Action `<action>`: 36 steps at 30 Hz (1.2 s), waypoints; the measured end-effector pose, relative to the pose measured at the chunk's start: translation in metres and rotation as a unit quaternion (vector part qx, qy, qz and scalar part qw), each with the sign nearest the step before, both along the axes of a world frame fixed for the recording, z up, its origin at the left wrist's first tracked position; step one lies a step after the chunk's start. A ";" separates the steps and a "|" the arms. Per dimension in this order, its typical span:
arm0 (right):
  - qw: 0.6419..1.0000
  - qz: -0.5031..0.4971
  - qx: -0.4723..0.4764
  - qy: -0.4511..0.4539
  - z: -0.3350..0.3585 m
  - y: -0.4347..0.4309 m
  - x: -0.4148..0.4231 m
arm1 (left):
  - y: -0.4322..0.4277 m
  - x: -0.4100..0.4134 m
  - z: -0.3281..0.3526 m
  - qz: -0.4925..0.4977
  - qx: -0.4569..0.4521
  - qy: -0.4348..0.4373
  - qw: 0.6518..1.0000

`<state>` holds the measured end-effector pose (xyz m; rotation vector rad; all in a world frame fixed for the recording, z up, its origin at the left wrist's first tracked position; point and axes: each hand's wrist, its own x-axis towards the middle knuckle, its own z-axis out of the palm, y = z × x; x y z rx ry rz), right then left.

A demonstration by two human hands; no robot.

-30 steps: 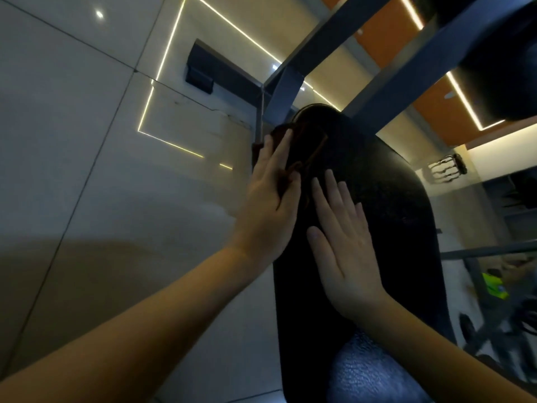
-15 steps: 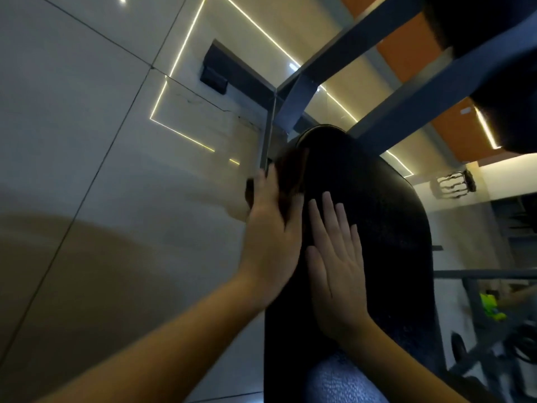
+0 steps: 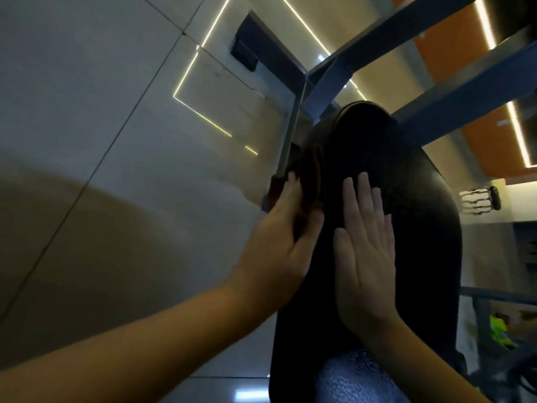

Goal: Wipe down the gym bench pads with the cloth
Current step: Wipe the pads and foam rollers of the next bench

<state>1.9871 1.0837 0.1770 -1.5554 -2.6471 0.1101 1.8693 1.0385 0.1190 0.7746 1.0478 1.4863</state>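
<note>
Head view, looking steeply down along the bench.

Pad [image 3: 412,181]: black, long, rounded at the far end, running away from the camera through centre-right of the view. A second, blue-grey textured pad [image 3: 357,379] sits at the near end, bottom of the view, partly under the right forearm.

Cloth [image 3: 309,181]: dark brown, bunched, draped over the left edge of the black pad about halfway along its visible length. Part lies on the pad's face and part hangs down its side.

Left hand [image 3: 279,245]: on the cloth at the pad's left edge. Fingers [image 3: 290,187] reach forward over the cloth down the side of the pad, thumb lies on the face side, and the cloth is pinched between them. Grip looks loose rather than a tight fist. The fingertips are blurred, so how far they wrap cannot be told.

Right hand [image 3: 363,266]: flat on the pad's face, just beside the left hand and not touching the cloth. Fingers straight and close together, palm down, holding nothing.

Frame [image 3: 406,33]: blue-grey steel beams crossing above the pad's far end.

Floor [image 3: 87,112]: large glossy grey tiles, with thin bright light strips reflected in them at upper centre.

Far right: a small green item [image 3: 499,333], too blurred to identify.
</note>
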 end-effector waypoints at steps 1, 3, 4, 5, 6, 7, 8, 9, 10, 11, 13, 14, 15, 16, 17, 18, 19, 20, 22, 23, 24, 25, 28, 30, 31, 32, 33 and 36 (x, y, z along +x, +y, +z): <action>1.000 0.000 -0.003 0.000 0.001 0.001 0.000 | -0.017 0.003 -0.001 -0.023 0.005 0.003 1.000; 1.000 0.005 -0.002 -0.012 0.001 0.000 0.001 | -0.051 0.012 0.000 -0.064 -0.005 0.005 0.998; 1.000 0.007 0.002 -0.016 0.001 0.001 0.002 | -0.061 0.014 0.004 -0.075 -0.015 0.009 0.997; 1.000 0.009 0.005 -0.019 0.001 0.001 0.002 | -0.063 0.015 0.009 -0.077 -0.029 0.008 0.997; 1.000 0.011 0.006 -0.021 0.001 0.001 0.003 | -0.059 0.015 0.014 -0.068 -0.042 -0.001 0.997; 1.000 0.011 0.006 -0.023 0.000 0.001 0.003 | -0.050 0.013 0.018 -0.053 -0.050 -0.012 0.997; 1.000 0.009 0.006 -0.021 0.000 0.001 0.004 | -0.039 0.011 0.021 -0.036 -0.051 -0.018 0.998; 1.000 0.008 0.008 -0.017 0.000 0.001 0.004 | -0.025 0.008 0.022 -0.020 -0.053 -0.016 0.998; 1.000 0.009 0.012 -0.015 0.000 0.002 0.004 | -0.010 0.005 0.024 -0.008 -0.060 -0.004 0.998; 1.000 0.010 0.015 -0.014 0.000 0.002 0.004 | 0.005 0.002 0.024 0.002 -0.069 0.010 0.998; 1.000 0.008 0.017 -0.011 0.000 0.001 0.003 | 0.034 -0.004 0.026 0.027 -0.074 0.024 0.997; 1.000 0.004 0.015 -0.008 0.000 0.001 0.003 | 0.047 -0.007 0.027 0.042 -0.074 0.035 0.996; 1.000 0.001 0.013 -0.006 0.001 0.000 0.002 | 0.059 -0.010 0.027 0.058 -0.073 0.048 0.995; 1.000 -0.002 0.012 -0.005 0.001 0.000 0.001 | 0.068 -0.014 0.026 0.067 -0.069 0.057 0.994; 1.000 -0.003 0.010 -0.005 0.001 -0.001 0.001 | 0.074 -0.017 0.024 0.069 -0.060 0.062 0.994; 1.000 -0.004 0.009 -0.006 0.002 -0.001 0.000 | 0.075 -0.019 0.022 0.065 -0.048 0.066 0.995; 1.000 -0.004 0.009 -0.008 0.002 -0.001 0.000 | 0.073 -0.020 0.017 0.058 -0.037 0.071 0.995; 1.000 -0.003 0.010 -0.009 0.002 -0.002 0.000 | 0.068 -0.020 0.015 0.045 -0.030 0.078 0.995; 1.000 0.000 0.015 -0.009 0.002 -0.001 0.000 | 0.053 -0.018 0.011 0.014 -0.019 0.091 0.996; 1.000 0.000 0.013 -0.010 0.002 -0.002 0.000 | 0.043 -0.016 0.009 0.001 -0.014 0.094 0.995; 1.000 -0.001 0.010 -0.010 0.002 -0.002 0.000 | 0.031 -0.012 0.009 -0.012 -0.013 0.091 0.996; 1.000 -0.001 0.005 -0.010 0.002 -0.002 0.001 | 0.017 -0.008 0.008 -0.027 -0.013 0.084 0.996; 1.000 0.007 0.001 -0.019 0.001 0.000 0.002 | -0.039 0.011 0.006 -0.073 -0.012 0.069 0.995; 1.000 0.010 0.002 -0.025 0.001 0.001 0.003 | -0.069 0.022 0.006 -0.105 -0.003 0.047 0.993; 1.000 0.010 0.003 -0.027 0.001 0.001 0.003 | -0.077 0.025 0.006 -0.113 -0.004 0.044 0.993; 1.000 0.010 0.004 -0.027 0.001 0.001 0.003 | -0.080 0.026 0.006 -0.111 -0.007 0.048 0.993; 0.999 0.011 0.008 -0.029 0.000 0.001 0.003 | -0.078 0.027 0.008 -0.101 -0.014 0.052 0.993; 0.999 0.011 0.018 -0.040 0.000 0.001 0.003 | -0.060 0.027 0.017 -0.059 -0.039 0.037 0.997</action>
